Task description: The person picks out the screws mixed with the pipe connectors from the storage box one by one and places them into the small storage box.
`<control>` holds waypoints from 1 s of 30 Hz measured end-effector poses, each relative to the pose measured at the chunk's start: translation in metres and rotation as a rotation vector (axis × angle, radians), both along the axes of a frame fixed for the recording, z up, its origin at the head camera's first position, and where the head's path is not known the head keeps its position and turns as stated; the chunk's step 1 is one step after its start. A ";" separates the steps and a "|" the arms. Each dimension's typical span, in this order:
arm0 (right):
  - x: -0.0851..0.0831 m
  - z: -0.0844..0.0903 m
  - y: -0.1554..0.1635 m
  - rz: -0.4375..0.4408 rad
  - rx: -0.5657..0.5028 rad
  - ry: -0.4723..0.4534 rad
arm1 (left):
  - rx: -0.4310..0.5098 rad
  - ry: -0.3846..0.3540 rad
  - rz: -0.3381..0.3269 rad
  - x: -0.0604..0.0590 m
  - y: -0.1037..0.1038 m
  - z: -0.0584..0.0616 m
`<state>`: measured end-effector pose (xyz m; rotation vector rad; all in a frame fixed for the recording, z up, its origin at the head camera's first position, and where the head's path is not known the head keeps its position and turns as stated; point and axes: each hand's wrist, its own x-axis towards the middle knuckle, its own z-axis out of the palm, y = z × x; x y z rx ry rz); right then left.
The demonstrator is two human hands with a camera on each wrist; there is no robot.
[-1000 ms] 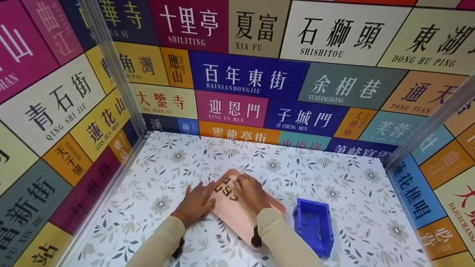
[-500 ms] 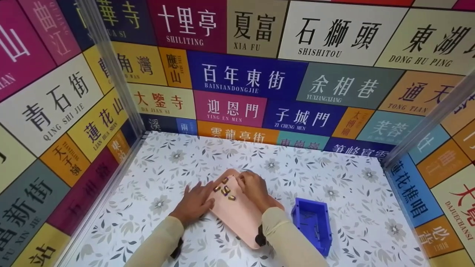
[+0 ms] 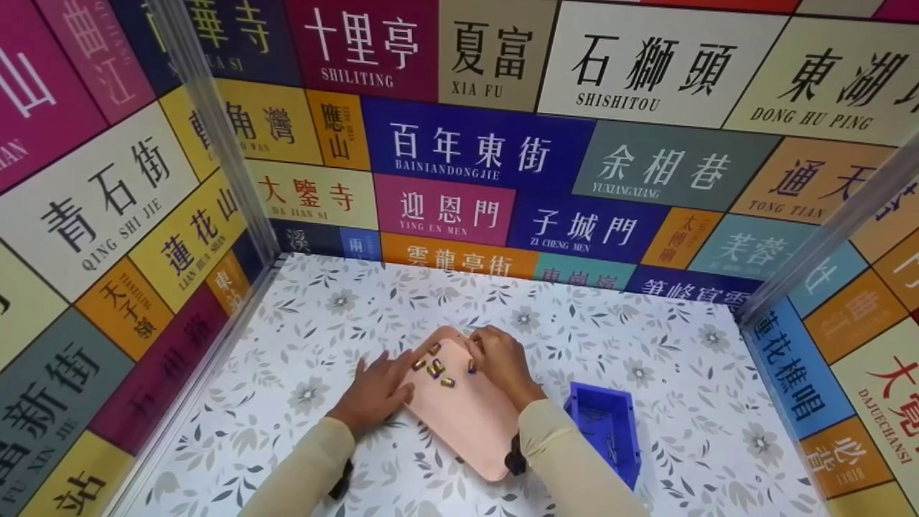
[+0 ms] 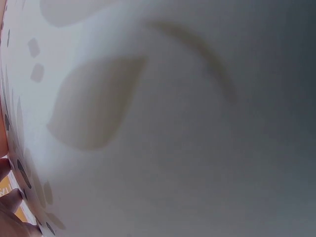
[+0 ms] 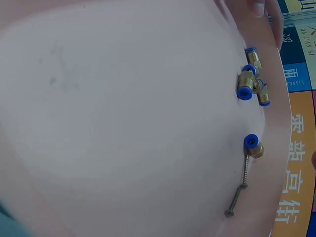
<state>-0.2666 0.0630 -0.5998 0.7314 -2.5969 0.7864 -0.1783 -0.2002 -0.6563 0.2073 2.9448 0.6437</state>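
A pink tray (image 3: 467,424) lies on the floral table, with several brass fittings (image 3: 433,368) with blue ends near its far left corner. My left hand (image 3: 388,377) lies flat on the table, fingertips against the tray's left edge. My right hand (image 3: 477,359) sits curled over the tray's far end and pinches a small blue-ended fitting (image 3: 472,368) at its thumb. In the right wrist view the tray (image 5: 123,123) shows the fittings (image 5: 251,84), one fitting apart (image 5: 253,145) and two screws (image 5: 239,185). The left wrist view shows only blurred tabletop (image 4: 173,123).
A blue bin (image 3: 607,431) with a few screws inside stands just right of the tray, by my right forearm. Colourful sign-covered walls (image 3: 474,151) close the table in at the back and on both sides, with metal posts in the corners.
My right hand has drawn right and back off the cluster of fittings, and a blue-ended fitting now shows at its thumb. The left hand has stayed put.
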 end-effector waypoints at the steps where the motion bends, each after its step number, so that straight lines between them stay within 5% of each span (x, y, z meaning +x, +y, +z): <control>1: 0.000 0.001 0.002 0.000 0.005 0.008 | 0.003 0.001 0.000 0.000 0.000 0.000; 8: -0.001 0.005 0.015 0.011 0.038 0.109 | 0.011 0.077 -0.052 -0.001 -0.002 -0.001; 20: 0.001 0.021 0.045 0.001 0.025 0.132 | -0.011 0.015 -0.013 0.001 0.001 -0.001; 30: 0.009 0.033 0.066 -0.016 -0.006 0.058 | -0.021 0.009 -0.016 0.000 0.000 -0.002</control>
